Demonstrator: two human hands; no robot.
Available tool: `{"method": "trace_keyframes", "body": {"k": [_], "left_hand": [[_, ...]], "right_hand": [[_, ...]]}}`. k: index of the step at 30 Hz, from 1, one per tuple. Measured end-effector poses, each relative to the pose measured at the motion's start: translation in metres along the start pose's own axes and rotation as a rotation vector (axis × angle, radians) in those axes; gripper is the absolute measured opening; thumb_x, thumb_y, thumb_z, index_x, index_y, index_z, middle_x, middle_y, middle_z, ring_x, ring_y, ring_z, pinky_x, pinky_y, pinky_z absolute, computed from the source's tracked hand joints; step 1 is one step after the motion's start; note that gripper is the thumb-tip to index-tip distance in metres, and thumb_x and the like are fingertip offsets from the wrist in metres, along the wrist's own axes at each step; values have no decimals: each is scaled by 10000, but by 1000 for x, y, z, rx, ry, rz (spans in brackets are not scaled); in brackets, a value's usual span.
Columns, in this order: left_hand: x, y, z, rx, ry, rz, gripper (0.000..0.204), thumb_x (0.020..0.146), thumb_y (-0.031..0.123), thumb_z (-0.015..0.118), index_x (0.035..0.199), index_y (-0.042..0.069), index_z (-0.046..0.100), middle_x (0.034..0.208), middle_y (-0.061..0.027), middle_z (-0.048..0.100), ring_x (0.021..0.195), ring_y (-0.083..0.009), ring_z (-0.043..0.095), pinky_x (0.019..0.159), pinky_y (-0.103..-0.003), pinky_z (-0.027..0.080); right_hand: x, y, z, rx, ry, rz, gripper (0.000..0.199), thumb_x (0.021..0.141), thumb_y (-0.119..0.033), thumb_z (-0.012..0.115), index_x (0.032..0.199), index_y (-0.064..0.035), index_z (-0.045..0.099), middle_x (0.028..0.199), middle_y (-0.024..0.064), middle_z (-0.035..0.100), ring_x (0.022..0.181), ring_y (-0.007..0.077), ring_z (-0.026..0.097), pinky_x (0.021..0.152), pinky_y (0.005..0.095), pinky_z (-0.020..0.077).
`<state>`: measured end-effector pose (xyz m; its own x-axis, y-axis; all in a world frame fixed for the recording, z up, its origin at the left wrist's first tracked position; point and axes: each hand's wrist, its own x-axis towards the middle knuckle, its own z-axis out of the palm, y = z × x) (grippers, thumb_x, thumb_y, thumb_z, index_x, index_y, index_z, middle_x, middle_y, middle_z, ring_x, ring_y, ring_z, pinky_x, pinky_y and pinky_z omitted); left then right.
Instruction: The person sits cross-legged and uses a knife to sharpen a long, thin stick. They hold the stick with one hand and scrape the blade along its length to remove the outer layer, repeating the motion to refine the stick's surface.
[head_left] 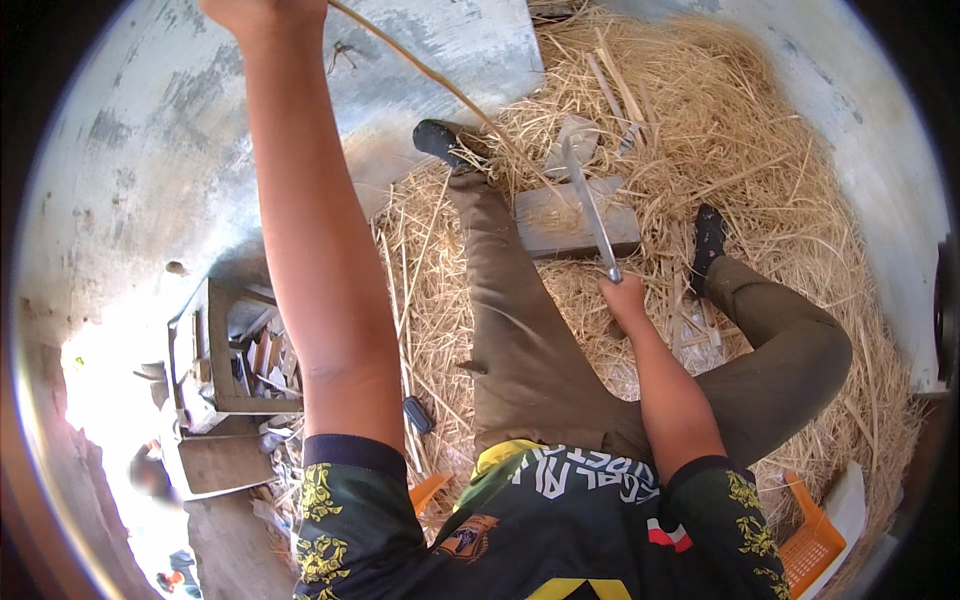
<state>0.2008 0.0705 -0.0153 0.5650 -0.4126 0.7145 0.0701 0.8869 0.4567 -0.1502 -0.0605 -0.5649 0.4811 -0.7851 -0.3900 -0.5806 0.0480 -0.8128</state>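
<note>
My left arm reaches up to the top left edge, where only part of my left hand [268, 10] shows and its fingers are cut off. A long thin tan stick [425, 70] runs from beside that hand down toward the wooden block [570, 238], raised at the hand's end. My right hand [624, 296] is closed round the handle of a long-bladed knife [588, 205]. Its blade points up and away, over the block. The block lies on the straw between my outstretched legs.
Loose straw-like shavings [720, 120] cover the floor, heaped at the far right. Pale walls [150, 160] stand around. At left is a wooden box-like frame [255, 405] with scraps inside. A dark oblong object [417, 414] lies by my thigh; an orange perforated basket [812, 548] sits at lower right.
</note>
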Motion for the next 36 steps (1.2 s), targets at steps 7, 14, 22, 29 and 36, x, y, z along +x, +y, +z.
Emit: {"method": "trace_keyframes", "body": {"k": [7, 14, 22, 29, 36], "left_hand": [[-33, -26, 43, 248, 152, 150, 460, 1097, 462, 422, 726, 191, 416, 608, 41, 307, 496, -121, 299, 445, -285, 223], [-55, -44, 83, 447, 51, 317, 503, 1101, 483, 397, 702, 179, 360, 577, 49, 253, 449, -103, 216, 427, -296, 159], [-72, -43, 110, 339, 56, 216, 518, 1076, 548, 425, 713, 187, 349, 583, 50, 252, 458, -98, 212, 437, -291, 149], [-89, -26, 103, 399, 67, 243, 520, 1079, 539, 414, 697, 198, 325, 578, 52, 249, 469, -101, 206, 448, -296, 158], [-87, -24, 108, 380, 80, 213, 519, 1081, 532, 398, 691, 199, 320, 570, 54, 249, 461, -102, 201, 442, -303, 155]], "right_hand": [[-20, -62, -18, 72, 145, -311, 264, 850, -226, 685, 759, 19, 646, 647, 130, 632, 607, 271, 609, 625, 444, 468], [-22, 13, -13, -536, 52, -4, 255, 847, -240, 694, 889, 12, 702, 844, 180, 730, 687, 370, 678, 685, 476, 537], [24, 42, -13, 309, -335, 319, 289, 823, -225, 690, 815, 63, 665, 728, 202, 673, 578, 311, 656, 599, 438, 531], [-48, -91, -25, -105, 258, -504, 242, 855, -231, 673, 809, 6, 657, 667, 181, 631, 641, 337, 648, 627, 454, 491], [-35, -52, -24, 27, 214, -466, 304, 861, -237, 690, 729, 12, 576, 608, 102, 567, 534, 254, 511, 567, 406, 425]]}}
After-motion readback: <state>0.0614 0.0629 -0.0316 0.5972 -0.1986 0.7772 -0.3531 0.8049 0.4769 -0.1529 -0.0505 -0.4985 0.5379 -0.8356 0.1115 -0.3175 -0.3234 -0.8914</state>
